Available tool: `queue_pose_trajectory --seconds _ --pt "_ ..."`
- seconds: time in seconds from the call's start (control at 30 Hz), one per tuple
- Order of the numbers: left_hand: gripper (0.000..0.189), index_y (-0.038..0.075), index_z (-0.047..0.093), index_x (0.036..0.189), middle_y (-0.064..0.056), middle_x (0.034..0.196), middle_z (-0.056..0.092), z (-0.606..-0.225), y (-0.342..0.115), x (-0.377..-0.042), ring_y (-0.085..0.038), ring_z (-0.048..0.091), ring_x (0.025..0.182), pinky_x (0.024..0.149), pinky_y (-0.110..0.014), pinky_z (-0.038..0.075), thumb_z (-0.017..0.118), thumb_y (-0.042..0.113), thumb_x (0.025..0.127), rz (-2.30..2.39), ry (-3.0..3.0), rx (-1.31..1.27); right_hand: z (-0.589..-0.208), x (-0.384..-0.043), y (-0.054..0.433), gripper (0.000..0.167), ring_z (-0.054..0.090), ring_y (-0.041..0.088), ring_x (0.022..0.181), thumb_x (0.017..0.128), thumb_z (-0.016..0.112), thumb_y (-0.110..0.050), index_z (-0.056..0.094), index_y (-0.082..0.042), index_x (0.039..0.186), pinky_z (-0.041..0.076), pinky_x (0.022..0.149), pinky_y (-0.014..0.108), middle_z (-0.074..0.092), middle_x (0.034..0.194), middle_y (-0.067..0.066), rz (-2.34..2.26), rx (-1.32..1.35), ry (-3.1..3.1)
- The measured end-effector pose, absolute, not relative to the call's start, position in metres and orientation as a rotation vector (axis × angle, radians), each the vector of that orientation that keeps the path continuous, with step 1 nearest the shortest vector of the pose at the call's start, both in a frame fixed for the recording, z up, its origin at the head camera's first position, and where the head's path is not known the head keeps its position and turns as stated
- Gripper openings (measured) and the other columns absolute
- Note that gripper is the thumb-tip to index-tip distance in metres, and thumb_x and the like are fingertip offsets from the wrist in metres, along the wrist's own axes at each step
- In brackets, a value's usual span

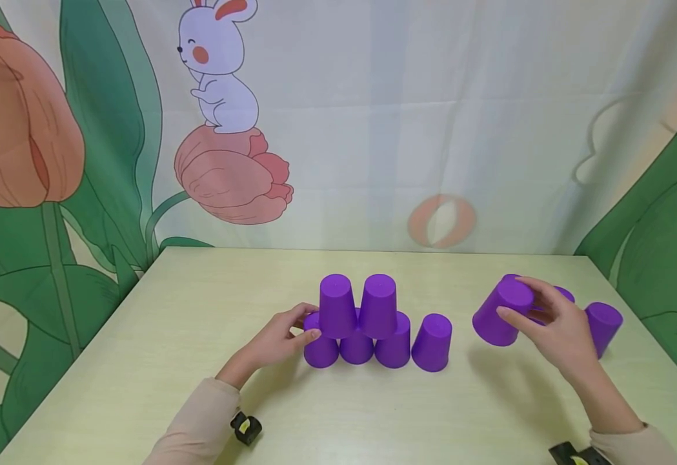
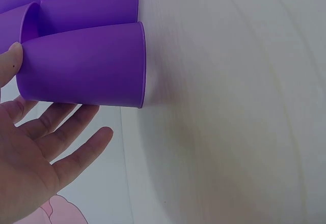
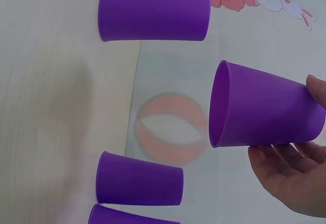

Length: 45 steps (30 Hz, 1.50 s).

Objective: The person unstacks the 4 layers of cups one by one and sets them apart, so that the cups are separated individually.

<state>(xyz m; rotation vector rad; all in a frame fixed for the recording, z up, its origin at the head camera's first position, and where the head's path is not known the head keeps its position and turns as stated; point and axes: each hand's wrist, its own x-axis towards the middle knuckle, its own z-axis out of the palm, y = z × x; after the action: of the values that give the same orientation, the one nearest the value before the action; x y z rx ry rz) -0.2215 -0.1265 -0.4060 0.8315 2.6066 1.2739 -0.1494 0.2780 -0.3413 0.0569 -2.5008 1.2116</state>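
My left hand [image 1: 280, 337] is at the left end of a small stack of upside-down purple cups. Its thumb and fingers lie on opposite sides of the leftmost bottom cup [image 2: 84, 66], with the little finger off it. Two upper cups [image 1: 379, 307] rest across a row of three. Just right of that row a single cup [image 1: 432, 343] stands upside down on the table. Farther right, my right hand [image 1: 561, 326] grips another purple cup [image 3: 265, 107] near its base, thumb on one side and fingers on the other. That cup is tilted, mouth downward, above the table.
Behind my right hand stand more purple cups, one [image 1: 603, 326] at the right and others partly hidden. The pale table [image 1: 373, 420] ends at a printed curtain [image 1: 338, 161]. Dark devices [image 1: 246, 427] show beside both wrists.
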Motion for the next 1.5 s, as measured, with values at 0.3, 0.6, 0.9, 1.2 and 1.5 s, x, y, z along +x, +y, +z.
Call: queue_pose_trajectory --seconds 0.3,0.6,0.9,1.2,1.5 --pt "0.035 0.007 0.049 0.122 -0.005 0.108 0.06 -0.407 -0.127 -0.222 -0.022 0.057 0.096 0.071 -0.032 0.047 0.056 0.022 0.091 1.269 2.608 0.824 -0.352 -0.153 0.297 0.063 0.044 -0.014 0.082 0.081 0.07 -0.026 0.042 -0.001 0.132 0.04 0.067 0.007 0.053 0.117 0.026 1.195 -0.007 -2.536" --pt "0.036 0.007 0.049 0.123 -0.005 0.109 0.06 -0.407 -0.127 -0.221 -0.022 0.057 0.096 0.072 -0.032 0.047 0.056 0.022 0.091 1.267 2.609 0.816 -0.367 -0.164 0.313 0.065 0.05 0.04 0.103 0.082 0.067 -0.032 0.041 0.001 0.131 0.039 0.065 0.008 0.05 0.12 0.029 1.172 -0.067 -2.599" --pt "0.035 0.007 0.049 0.122 -0.006 0.109 0.06 -0.407 -0.126 -0.221 -0.022 0.057 0.096 0.071 -0.032 0.047 0.056 0.022 0.091 1.263 2.604 0.823 -0.38 -0.172 0.325 0.067 0.045 0.043 0.11 0.083 0.064 -0.038 0.04 0.003 0.131 0.04 0.084 0.05 0.047 0.123 0.03 1.169 -0.099 -2.673" --pt "0.035 0.008 0.049 0.122 -0.005 0.108 0.06 -0.406 -0.126 -0.22 -0.021 0.057 0.096 0.071 -0.032 0.047 0.056 0.022 0.091 1.266 2.606 0.818 -0.393 -0.184 0.336 0.07 0.046 0.044 0.108 0.082 0.063 -0.046 0.043 0.003 0.128 0.038 0.084 0.055 0.047 0.121 0.029 1.113 -0.098 -2.721" --pt "0.034 0.007 0.049 0.122 -0.006 0.108 0.06 -0.404 -0.126 -0.22 -0.022 0.057 0.096 0.07 -0.032 0.047 0.056 0.021 0.091 1.264 2.616 0.819 -0.399 -0.186 0.337 0.075 0.048 0.043 0.104 0.08 0.064 -0.049 0.042 0.006 0.127 0.04 0.081 0.053 0.049 0.118 0.031 1.065 -0.14 -2.776"
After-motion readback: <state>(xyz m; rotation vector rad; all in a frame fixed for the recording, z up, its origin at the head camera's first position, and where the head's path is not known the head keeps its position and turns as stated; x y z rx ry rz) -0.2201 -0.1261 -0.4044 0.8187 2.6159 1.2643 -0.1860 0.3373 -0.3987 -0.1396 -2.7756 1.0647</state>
